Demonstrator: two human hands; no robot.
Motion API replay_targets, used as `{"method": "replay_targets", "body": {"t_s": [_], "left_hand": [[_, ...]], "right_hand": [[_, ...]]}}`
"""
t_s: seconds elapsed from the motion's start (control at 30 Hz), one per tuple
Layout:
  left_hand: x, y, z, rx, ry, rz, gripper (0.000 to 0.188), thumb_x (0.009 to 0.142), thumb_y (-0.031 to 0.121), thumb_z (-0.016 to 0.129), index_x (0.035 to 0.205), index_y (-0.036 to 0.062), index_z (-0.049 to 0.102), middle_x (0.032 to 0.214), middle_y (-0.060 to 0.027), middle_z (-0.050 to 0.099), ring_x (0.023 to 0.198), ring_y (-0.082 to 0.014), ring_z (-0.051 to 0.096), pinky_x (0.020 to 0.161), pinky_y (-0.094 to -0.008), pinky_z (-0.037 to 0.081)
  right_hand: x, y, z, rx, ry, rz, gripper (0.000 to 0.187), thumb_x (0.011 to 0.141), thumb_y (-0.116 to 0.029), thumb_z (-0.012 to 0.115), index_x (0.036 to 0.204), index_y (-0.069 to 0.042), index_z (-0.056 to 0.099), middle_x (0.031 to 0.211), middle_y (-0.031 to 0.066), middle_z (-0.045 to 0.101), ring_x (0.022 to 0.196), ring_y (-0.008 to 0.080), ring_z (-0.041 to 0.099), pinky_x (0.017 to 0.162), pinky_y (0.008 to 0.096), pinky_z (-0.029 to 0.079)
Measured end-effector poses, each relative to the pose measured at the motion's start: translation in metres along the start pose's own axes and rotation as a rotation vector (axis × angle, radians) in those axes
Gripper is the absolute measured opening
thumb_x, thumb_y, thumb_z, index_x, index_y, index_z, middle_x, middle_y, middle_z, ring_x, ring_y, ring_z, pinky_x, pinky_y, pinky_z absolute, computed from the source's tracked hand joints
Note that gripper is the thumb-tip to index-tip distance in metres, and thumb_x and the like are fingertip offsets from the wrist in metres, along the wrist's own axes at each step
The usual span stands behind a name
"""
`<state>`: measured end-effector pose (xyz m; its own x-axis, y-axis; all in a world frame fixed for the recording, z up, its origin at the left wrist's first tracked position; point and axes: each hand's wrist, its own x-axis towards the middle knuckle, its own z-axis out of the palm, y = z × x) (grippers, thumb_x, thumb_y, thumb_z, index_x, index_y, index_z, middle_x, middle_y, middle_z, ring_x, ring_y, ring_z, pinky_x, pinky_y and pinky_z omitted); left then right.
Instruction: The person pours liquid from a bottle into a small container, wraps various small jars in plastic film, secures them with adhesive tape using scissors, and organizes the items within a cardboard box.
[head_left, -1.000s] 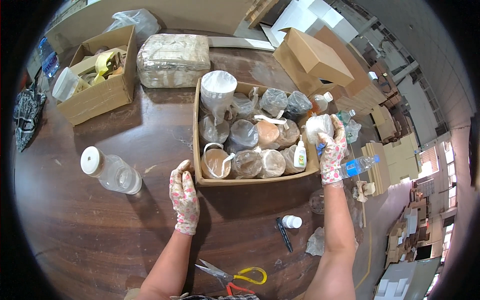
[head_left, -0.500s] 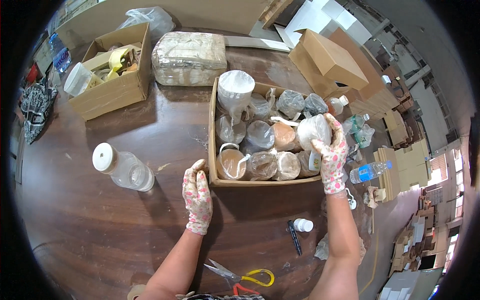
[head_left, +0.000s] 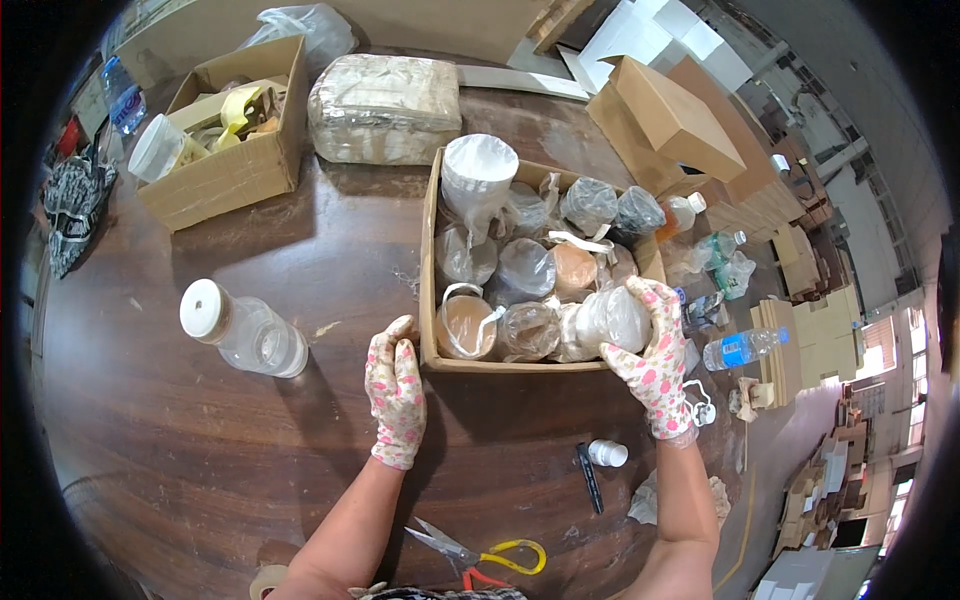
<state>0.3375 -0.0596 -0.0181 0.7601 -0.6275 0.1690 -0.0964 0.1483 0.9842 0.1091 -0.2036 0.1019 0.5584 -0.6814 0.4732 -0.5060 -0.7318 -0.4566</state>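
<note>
My right hand (head_left: 657, 365), in a floral glove, has its fingers closed around a white, plastic-wrapped jar (head_left: 610, 320) at the near right corner of an open cardboard box (head_left: 520, 367). Several other jars in clear wrap stand inside, among them a peach-topped one (head_left: 574, 267), one with a white loop handle (head_left: 466, 326) and a tall white-wrapped one (head_left: 480, 172) at the far left corner. My gloved left hand (head_left: 396, 395) is upright at the box's near left corner, fingers extended and holding nothing; whether it touches the cardboard is unclear.
A clear lidded jar (head_left: 258, 335) lies tilted at left. Yellow-and-red scissors (head_left: 500, 555), a black marker (head_left: 590, 478) and a small white bottle (head_left: 608, 453) lie nearer me. Behind are a scrap-filled carton (head_left: 225, 195) and a wrapped bundle (head_left: 385, 110); plastic bottles (head_left: 745, 347) stand right.
My right hand has brought the wrapped jar toward me and slightly left, lower over the near right corner of the box. My left hand stays almost where it was.
</note>
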Motion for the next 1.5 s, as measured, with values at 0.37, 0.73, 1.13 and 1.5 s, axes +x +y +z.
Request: {"method": "replay_targets", "body": {"t_s": [0.37,0.73,1.13,1.5], "left_hand": [[0.000,0.001,0.001,0.013,-0.002,0.024,0.023,0.095,0.002,0.045,0.114,-0.0014,0.058,0.105,-0.0083,0.059,0.096,-0.0162,0.058,0.087,-0.0293,0.046],[0.000,0.004,0.001,0.050,0.014,0.037,0.024,0.094,0.002,0.046,0.114,-0.0015,0.058,0.104,-0.0097,0.060,0.096,-0.0184,0.059,0.087,-0.0308,0.047],[-0.001,-0.001,0.000,0.030,-0.027,-0.001,0.026,0.096,0.003,0.042,0.116,-0.0007,0.056,0.110,-0.0102,0.059,0.103,-0.0180,0.056,0.094,-0.0313,0.043],[0.000,-0.002,0.000,-0.005,0.031,-0.001,0.023,0.091,0.002,0.049,0.110,-0.0009,0.060,0.101,-0.0132,0.062,0.096,-0.0246,0.061,0.086,-0.0340,0.047]], "right_hand": [[-0.003,-0.020,-0.004,-0.033,-0.147,0.102,0.066,0.063,-0.017,0.079,0.125,-0.007,0.057,0.121,0.0135,0.046,0.114,0.0294,0.049,0.098,0.0396,0.042],[0.006,-0.027,-0.003,-0.223,-0.153,0.055,0.060,0.063,-0.019,0.077,0.118,-0.006,0.056,0.115,0.0145,0.049,0.111,0.0326,0.050,0.096,0.0403,0.042],[0.059,-0.069,0.015,-0.176,0.007,-0.085,0.056,0.076,-0.019,0.070,0.127,-0.007,0.051,0.127,0.0150,0.050,0.119,0.0317,0.049,0.101,0.0428,0.040],[0.178,-0.065,0.101,-0.202,-0.318,-0.030,0.081,0.071,-0.037,0.076,0.138,-0.007,0.042,0.144,0.0195,0.037,0.131,0.0345,0.038,0.108,0.0416,0.033]]}}
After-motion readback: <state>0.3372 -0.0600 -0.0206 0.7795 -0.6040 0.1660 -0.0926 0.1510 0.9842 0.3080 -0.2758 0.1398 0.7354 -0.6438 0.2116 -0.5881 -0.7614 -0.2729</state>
